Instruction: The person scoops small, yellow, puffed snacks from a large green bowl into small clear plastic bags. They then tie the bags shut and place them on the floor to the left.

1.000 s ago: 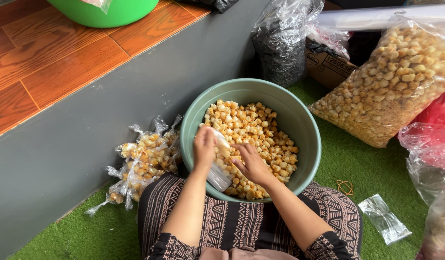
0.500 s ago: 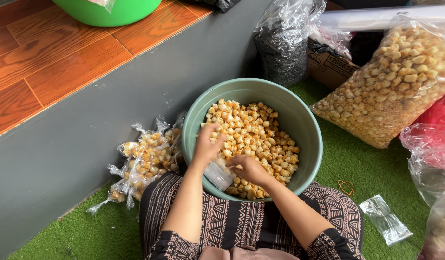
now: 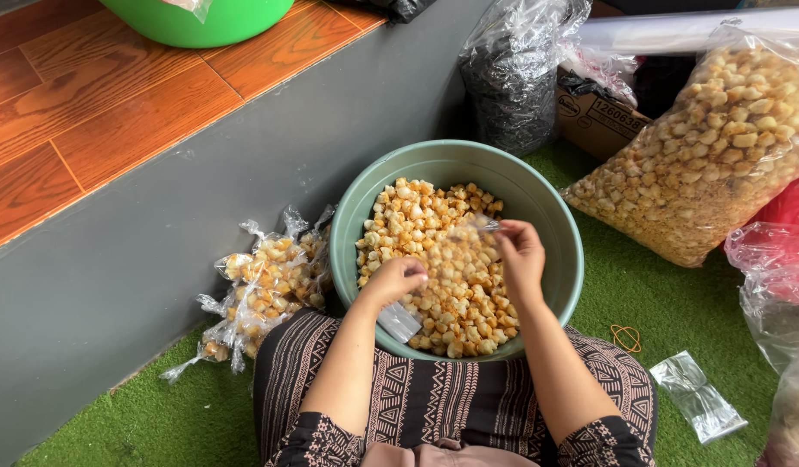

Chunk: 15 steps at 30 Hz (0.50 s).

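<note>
A grey-green bowl (image 3: 354, 216) rests against my lap, filled with golden, cube-shaped fried snacks (image 3: 443, 268). Over its near side, my left hand (image 3: 395, 278) is curled shut, and a bundle of small clear bags (image 3: 399, 322) sticks out beneath it. Further over the snacks, my right hand (image 3: 520, 255) pinches one small empty clear bag (image 3: 477, 227) by its edge. The two hands are apart.
A pile of filled, tied little snack bags (image 3: 261, 285) lies left of the bowl against a grey step. A big clear sack of snacks (image 3: 711, 156), a black-filled bag (image 3: 512, 78), a cardboard box (image 3: 598, 117), a rubber band (image 3: 626, 337) and flat clear bags (image 3: 698, 398) are to the right.
My right hand has lifted away from the left hand and gone further over the bowl, drawing one clear bag with it. My left hand has closed and dropped slightly toward me.
</note>
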Available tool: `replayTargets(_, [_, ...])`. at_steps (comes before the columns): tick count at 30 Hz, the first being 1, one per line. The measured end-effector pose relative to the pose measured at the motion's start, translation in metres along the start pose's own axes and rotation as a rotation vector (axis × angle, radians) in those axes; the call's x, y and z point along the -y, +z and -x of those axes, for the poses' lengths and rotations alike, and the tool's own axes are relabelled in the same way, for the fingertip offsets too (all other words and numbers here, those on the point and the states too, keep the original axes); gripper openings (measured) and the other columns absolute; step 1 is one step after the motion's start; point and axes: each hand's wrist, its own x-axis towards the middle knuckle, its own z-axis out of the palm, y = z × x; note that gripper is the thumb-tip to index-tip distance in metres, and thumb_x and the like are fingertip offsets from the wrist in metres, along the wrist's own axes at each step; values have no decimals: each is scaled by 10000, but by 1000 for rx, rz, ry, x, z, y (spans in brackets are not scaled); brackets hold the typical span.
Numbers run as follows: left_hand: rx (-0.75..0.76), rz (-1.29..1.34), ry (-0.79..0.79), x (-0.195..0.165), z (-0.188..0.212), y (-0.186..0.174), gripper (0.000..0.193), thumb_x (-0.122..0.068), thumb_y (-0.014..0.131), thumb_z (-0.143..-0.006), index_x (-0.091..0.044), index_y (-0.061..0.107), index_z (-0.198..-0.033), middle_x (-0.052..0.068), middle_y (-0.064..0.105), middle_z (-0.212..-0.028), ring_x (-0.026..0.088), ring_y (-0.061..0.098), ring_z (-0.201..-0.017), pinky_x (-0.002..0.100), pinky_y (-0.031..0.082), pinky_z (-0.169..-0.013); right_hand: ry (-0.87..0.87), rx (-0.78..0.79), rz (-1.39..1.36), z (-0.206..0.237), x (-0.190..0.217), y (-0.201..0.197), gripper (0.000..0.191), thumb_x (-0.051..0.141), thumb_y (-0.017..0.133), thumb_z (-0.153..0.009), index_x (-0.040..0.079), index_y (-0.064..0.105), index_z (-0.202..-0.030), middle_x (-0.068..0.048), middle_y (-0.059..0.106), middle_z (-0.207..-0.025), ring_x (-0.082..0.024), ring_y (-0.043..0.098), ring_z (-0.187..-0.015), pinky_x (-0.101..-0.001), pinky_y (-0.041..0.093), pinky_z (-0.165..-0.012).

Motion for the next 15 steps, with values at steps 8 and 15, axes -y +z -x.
replayTargets(8, [-106, 550, 224, 1, -7, 2, 120, -149, 669, -961, -57, 734, -1003, 27, 737, -900, 100, 662, -866, 246, 519, -853, 22, -145, -2, -9, -2, -18, 167, 29, 691, -979, 43, 645, -1139, 10, 641, -932, -48, 570, -807, -189, 462, -670])
replayTargets(15, [-251, 512, 234, 8, -7, 12, 270, -212, 711, -1047, 3, 622, -910, -13, 584, -776, 95, 460, -733, 281, 405, -667, -43, -14, 428, 3, 4, -2, 360, 122, 706, -927, 35, 570, -1249, -132, 510, -1237, -127, 630, -955, -215, 561, -836])
